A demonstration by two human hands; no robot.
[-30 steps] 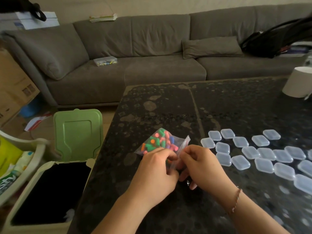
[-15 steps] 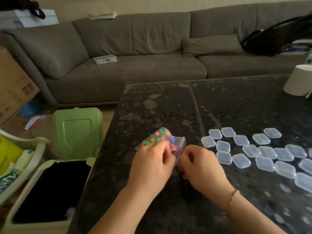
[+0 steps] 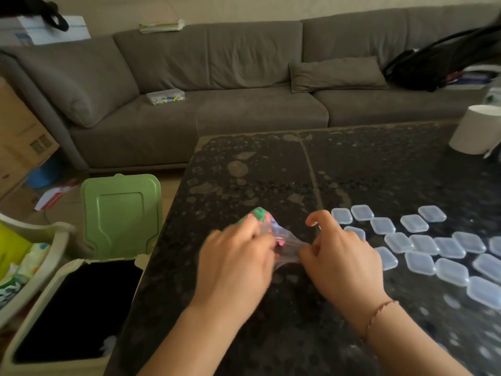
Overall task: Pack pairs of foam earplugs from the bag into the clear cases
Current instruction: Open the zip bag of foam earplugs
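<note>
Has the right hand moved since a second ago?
Yes. The right hand has pulled rightward, toward the clear cases, stretching the bag away from the left hand.

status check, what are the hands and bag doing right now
Left hand and right hand both gripping the bag of earplugs, stretched between them. Clear cases shut, untouched on the table. Nothing in the way.

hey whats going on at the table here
A person is working on a small clear bag of coloured earplugs on the dark table. The left hand and right hand each pinch a side of the bag's mouth, which is stretched between them. The clear cases lie to the right, all lids shut, none packed yet.
</note>
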